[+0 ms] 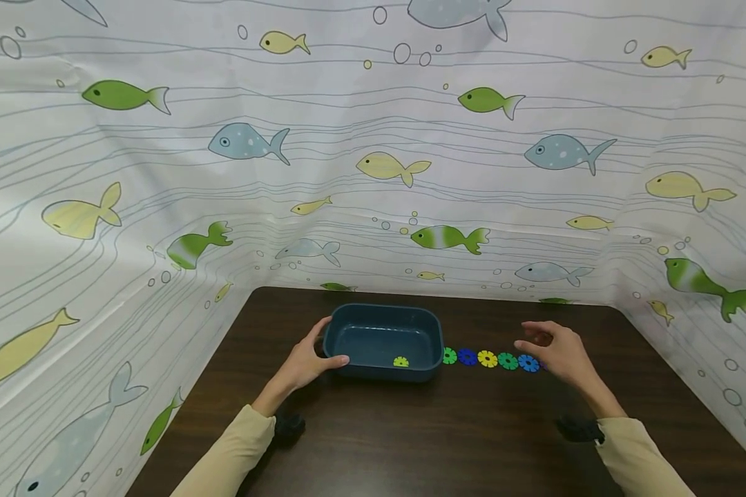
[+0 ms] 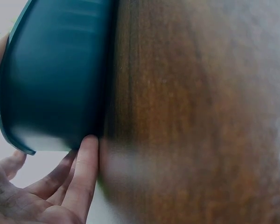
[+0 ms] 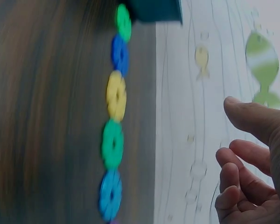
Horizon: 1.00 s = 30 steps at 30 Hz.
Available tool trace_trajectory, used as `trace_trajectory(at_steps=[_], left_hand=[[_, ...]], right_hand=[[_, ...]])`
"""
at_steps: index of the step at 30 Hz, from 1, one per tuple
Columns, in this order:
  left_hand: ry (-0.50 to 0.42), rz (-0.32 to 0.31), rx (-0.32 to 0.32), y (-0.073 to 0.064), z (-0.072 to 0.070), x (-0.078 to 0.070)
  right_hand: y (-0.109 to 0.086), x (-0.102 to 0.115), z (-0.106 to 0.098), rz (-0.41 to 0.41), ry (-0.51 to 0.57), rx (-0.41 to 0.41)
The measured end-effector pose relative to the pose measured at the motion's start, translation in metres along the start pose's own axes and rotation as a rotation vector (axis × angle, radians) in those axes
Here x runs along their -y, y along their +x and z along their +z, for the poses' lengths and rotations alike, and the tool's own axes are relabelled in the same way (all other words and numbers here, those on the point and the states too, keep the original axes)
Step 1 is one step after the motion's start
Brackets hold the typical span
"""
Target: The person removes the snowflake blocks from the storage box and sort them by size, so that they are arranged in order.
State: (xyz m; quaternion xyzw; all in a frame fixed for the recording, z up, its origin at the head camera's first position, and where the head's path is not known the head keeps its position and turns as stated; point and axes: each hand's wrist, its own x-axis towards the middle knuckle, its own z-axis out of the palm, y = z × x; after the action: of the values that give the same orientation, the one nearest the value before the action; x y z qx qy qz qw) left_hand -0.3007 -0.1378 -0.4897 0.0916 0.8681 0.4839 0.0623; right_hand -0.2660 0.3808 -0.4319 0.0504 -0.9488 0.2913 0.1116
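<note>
A dark blue-green plastic basin (image 1: 379,314) sits on the table. My left hand (image 1: 304,362) grips its left end, the thumb at the front rim and the fingers around the side. In the left wrist view, fingertips touch the basin's wall (image 2: 51,84) low down. One yellow-green notched disc (image 1: 400,362) lies inside. To the basin's right runs a row of notched plastic discs: green (image 1: 450,356), blue, yellow (image 1: 488,358), green, light blue (image 1: 528,363) and a mostly hidden purple one. Above the row's right end hovers my right hand (image 1: 562,348), fingers loosely bent, holding nothing.
The dark wooden table (image 1: 373,435) has a wall sheet (image 1: 348,103) printed with fish behind it and at both sides. Black bands (image 1: 289,426) are on both wrists, beside light sleeves (image 1: 236,442).
</note>
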Motion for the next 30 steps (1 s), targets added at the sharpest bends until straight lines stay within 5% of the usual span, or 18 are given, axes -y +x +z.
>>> trace_trajectory(at_steps=[17,30], left_hand=[[-0.005,0.014,0.011,-0.001,-0.003,0.003],[-0.013,0.003,0.010,-0.003,-0.005,0.002]], right_hand=[[0.020,0.094,0.073,-0.225,0.151,0.153],[0.043,0.143,0.121,-0.335,-0.007,0.413]])
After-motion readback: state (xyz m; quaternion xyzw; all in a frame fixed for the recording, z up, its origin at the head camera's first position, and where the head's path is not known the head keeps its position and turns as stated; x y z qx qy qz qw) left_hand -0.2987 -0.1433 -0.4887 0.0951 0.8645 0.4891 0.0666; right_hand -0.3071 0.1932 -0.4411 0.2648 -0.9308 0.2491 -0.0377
